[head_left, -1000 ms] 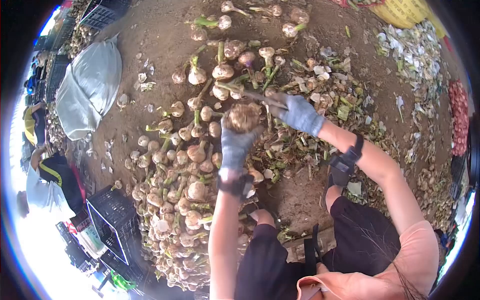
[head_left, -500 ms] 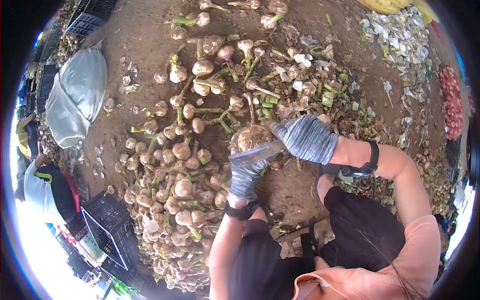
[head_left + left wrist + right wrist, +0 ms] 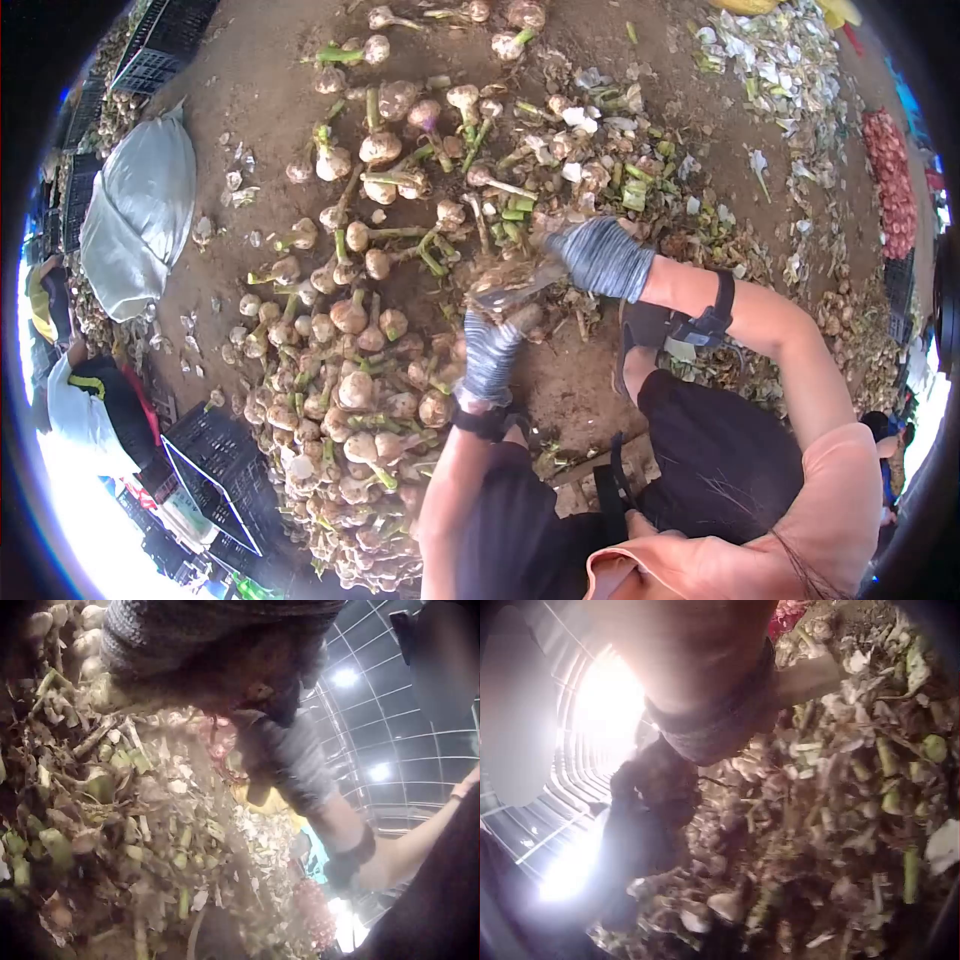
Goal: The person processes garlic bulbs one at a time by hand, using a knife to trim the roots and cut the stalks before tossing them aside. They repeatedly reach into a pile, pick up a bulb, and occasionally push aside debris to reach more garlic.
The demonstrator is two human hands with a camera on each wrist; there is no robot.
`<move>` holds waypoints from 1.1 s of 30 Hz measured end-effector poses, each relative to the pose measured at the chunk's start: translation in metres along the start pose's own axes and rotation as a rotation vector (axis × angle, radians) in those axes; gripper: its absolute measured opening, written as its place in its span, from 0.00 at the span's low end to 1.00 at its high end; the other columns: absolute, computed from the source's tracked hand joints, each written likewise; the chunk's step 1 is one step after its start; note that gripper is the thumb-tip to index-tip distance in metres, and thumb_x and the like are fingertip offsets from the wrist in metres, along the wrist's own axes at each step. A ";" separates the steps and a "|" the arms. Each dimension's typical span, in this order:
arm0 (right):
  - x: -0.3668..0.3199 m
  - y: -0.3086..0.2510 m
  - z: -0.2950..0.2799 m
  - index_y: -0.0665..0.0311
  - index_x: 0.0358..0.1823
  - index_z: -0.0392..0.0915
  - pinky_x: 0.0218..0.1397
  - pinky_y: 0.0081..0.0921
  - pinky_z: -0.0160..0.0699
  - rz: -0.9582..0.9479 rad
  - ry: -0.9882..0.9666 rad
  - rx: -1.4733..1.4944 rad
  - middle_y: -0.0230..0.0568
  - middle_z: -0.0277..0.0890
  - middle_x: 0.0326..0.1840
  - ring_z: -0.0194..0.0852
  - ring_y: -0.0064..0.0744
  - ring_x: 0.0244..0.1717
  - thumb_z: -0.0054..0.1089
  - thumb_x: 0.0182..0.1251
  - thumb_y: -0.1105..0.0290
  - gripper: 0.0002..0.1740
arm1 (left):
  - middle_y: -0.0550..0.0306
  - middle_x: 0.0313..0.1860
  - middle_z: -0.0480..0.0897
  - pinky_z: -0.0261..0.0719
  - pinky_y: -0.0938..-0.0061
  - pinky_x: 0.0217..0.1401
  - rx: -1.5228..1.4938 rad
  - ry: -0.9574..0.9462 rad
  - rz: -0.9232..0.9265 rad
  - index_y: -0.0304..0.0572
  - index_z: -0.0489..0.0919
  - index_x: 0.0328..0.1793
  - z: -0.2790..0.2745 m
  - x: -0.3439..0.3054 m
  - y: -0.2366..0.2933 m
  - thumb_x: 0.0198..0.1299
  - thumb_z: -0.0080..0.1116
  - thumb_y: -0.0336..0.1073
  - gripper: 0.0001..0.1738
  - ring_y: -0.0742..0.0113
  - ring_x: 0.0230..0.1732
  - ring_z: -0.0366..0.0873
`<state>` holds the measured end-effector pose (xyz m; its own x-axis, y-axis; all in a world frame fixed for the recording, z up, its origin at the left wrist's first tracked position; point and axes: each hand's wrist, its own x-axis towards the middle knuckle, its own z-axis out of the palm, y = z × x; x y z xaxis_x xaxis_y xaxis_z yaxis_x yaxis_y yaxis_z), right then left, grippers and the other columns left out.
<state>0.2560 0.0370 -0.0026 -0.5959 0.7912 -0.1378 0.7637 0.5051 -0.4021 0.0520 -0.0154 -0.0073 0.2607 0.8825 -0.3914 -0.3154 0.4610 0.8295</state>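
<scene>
In the head view my left hand (image 3: 490,360), in a grey knit glove, holds a garlic bulb (image 3: 492,278) with its root side up. My right hand (image 3: 605,258), gloved alike, grips a knife whose blade (image 3: 530,283) lies across the bulb, blurred by motion. The handle is hidden inside the right fist. In the left wrist view the left glove (image 3: 217,641) fills the top, with the right glove (image 3: 289,754) beyond it. Loose garlic bulbs with stems (image 3: 355,390) lie in a heap left of the left hand.
Cut stems and skins (image 3: 640,180) litter the ground past the right hand. A pale sheet-covered bundle (image 3: 140,215) and black crates (image 3: 220,465) stand at the left. A red net sack (image 3: 888,185) is at the far right. Another person (image 3: 95,400) is at the left edge.
The garlic bulb and left hand came down nearer the body, then shifted slightly. The knife swung from beyond the bulb to across it. The head view has shifted.
</scene>
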 end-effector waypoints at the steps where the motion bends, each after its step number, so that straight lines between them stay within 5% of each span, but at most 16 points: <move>1: 0.004 -0.014 -0.016 0.65 0.53 0.72 0.37 0.35 0.78 0.086 -0.184 -0.008 0.47 0.79 0.34 0.78 0.45 0.32 0.52 0.60 0.69 0.19 | 0.55 0.50 0.79 0.78 0.74 0.47 -0.047 -0.019 -0.058 0.36 0.71 0.60 0.000 -0.002 0.007 0.48 0.71 0.40 0.34 0.68 0.48 0.76; 2: 0.007 -0.021 -0.024 0.64 0.57 0.71 0.41 0.36 0.78 0.168 -0.361 -0.018 0.48 0.80 0.39 0.79 0.45 0.36 0.54 0.59 0.69 0.23 | 0.54 0.50 0.79 0.78 0.73 0.47 0.018 -0.096 -0.094 0.36 0.71 0.59 -0.010 0.000 0.007 0.47 0.71 0.41 0.34 0.68 0.48 0.77; 7: 0.009 0.036 -0.029 0.76 0.50 0.69 0.49 0.33 0.82 0.448 -0.485 0.255 0.50 0.79 0.33 0.79 0.31 0.33 0.45 0.69 0.54 0.26 | 0.54 0.51 0.79 0.76 0.71 0.53 -0.145 -0.177 -0.029 0.38 0.69 0.60 -0.005 -0.017 0.002 0.47 0.71 0.45 0.37 0.64 0.50 0.77; 8: -0.010 0.065 -0.011 0.64 0.53 0.74 0.25 0.32 0.75 0.549 -0.431 -0.242 0.42 0.74 0.20 0.74 0.34 0.20 0.48 0.65 0.71 0.16 | 0.54 0.52 0.79 0.74 0.68 0.59 -0.264 -0.279 -0.033 0.41 0.69 0.61 -0.008 -0.019 0.004 0.47 0.70 0.47 0.37 0.61 0.52 0.77; 12: -0.036 0.061 -0.004 0.63 0.47 0.74 0.30 0.37 0.78 0.506 -0.232 0.173 0.51 0.75 0.23 0.76 0.45 0.23 0.50 0.68 0.66 0.12 | 0.54 0.61 0.72 0.63 0.61 0.70 -0.250 -0.253 -0.284 0.47 0.58 0.69 -0.014 -0.015 -0.016 0.44 0.74 0.47 0.48 0.60 0.61 0.70; 15: -0.040 0.046 0.004 0.65 0.49 0.75 0.33 0.40 0.76 0.286 0.011 0.249 0.53 0.77 0.24 0.77 0.49 0.26 0.54 0.65 0.62 0.17 | 0.53 0.60 0.71 0.69 0.63 0.66 -0.029 -0.222 -0.158 0.45 0.51 0.70 0.003 -0.017 0.013 0.35 0.79 0.49 0.59 0.63 0.61 0.69; 17: -0.038 0.052 0.022 0.65 0.49 0.76 0.33 0.40 0.76 0.285 0.100 0.342 0.53 0.77 0.25 0.77 0.48 0.26 0.54 0.64 0.60 0.18 | 0.49 0.54 0.75 0.75 0.66 0.58 0.465 -0.200 0.136 0.45 0.64 0.63 0.000 -0.008 0.011 0.34 0.77 0.53 0.50 0.58 0.55 0.74; 19: -0.028 0.038 0.008 0.65 0.48 0.77 0.32 0.37 0.77 0.340 -0.088 0.415 0.47 0.77 0.22 0.76 0.43 0.23 0.50 0.67 0.59 0.18 | 0.48 0.51 0.77 0.80 0.67 0.49 1.221 -0.269 0.370 0.47 0.74 0.56 -0.007 -0.002 0.018 0.38 0.72 0.56 0.39 0.51 0.49 0.78; 20: -0.024 0.033 0.009 0.64 0.47 0.77 0.32 0.36 0.77 0.335 -0.152 0.407 0.45 0.77 0.22 0.75 0.41 0.22 0.50 0.67 0.59 0.18 | 0.46 0.50 0.78 0.80 0.63 0.42 1.322 -0.219 0.189 0.46 0.76 0.52 0.004 -0.004 0.026 0.37 0.72 0.52 0.35 0.47 0.39 0.80; 21: -0.019 0.028 0.012 0.64 0.47 0.77 0.31 0.36 0.77 0.334 -0.215 0.397 0.43 0.76 0.21 0.74 0.39 0.21 0.49 0.67 0.59 0.17 | 0.47 0.49 0.78 0.80 0.62 0.41 1.350 -0.258 0.201 0.46 0.76 0.52 0.004 -0.003 0.023 0.38 0.72 0.51 0.34 0.48 0.37 0.80; 22: -0.015 0.023 0.022 0.64 0.47 0.78 0.29 0.35 0.77 0.210 -0.055 0.292 0.38 0.76 0.19 0.72 0.36 0.18 0.49 0.67 0.62 0.16 | 0.47 0.48 0.78 0.80 0.61 0.39 1.378 -0.301 0.209 0.47 0.77 0.51 0.002 -0.002 0.019 0.39 0.71 0.51 0.32 0.48 0.35 0.80; 23: -0.001 0.007 0.003 0.65 0.42 0.78 0.29 0.36 0.76 0.312 -0.255 0.413 0.38 0.75 0.18 0.70 0.36 0.18 0.49 0.66 0.64 0.13 | 0.48 0.47 0.79 0.79 0.60 0.38 1.406 -0.347 0.214 0.47 0.77 0.51 0.002 -0.003 0.015 0.40 0.71 0.50 0.31 0.48 0.33 0.81; 25: 0.014 -0.012 -0.004 0.66 0.36 0.76 0.31 0.36 0.77 0.142 -0.233 0.328 0.42 0.73 0.18 0.70 0.36 0.18 0.50 0.65 0.65 0.12 | 0.41 0.47 0.79 0.79 0.60 0.42 1.475 -0.467 0.204 0.43 0.77 0.49 0.011 0.002 0.025 0.41 0.69 0.49 0.29 0.48 0.39 0.80; 27: 0.012 -0.011 -0.013 0.66 0.35 0.75 0.34 0.39 0.76 0.315 -0.405 0.184 0.49 0.74 0.21 0.73 0.41 0.22 0.51 0.63 0.67 0.10 | 0.42 0.46 0.79 0.78 0.59 0.42 1.474 -0.585 0.254 0.43 0.77 0.48 0.012 0.003 0.034 0.41 0.68 0.46 0.27 0.49 0.39 0.80; 30: -0.021 0.050 0.008 0.66 0.40 0.76 0.37 0.40 0.76 0.552 -0.588 0.119 0.54 0.77 0.29 0.77 0.46 0.30 0.50 0.63 0.65 0.12 | 0.46 0.43 0.78 0.77 0.58 0.42 1.314 -0.466 0.361 0.44 0.77 0.45 0.000 -0.001 0.043 0.37 0.70 0.42 0.25 0.48 0.38 0.79; 33: -0.026 0.052 0.003 0.64 0.45 0.76 0.42 0.38 0.76 0.450 -0.508 0.102 0.54 0.78 0.34 0.78 0.45 0.35 0.50 0.64 0.62 0.16 | 0.48 0.43 0.78 0.79 0.61 0.39 1.369 -0.394 0.283 0.46 0.78 0.44 -0.004 -0.016 0.068 0.37 0.71 0.42 0.24 0.47 0.39 0.79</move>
<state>0.3101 0.0420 -0.0228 -0.2877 0.6436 -0.7092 0.9519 0.1106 -0.2858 0.0232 0.0019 0.0536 0.6390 0.7408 -0.2073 0.6442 -0.3681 0.6705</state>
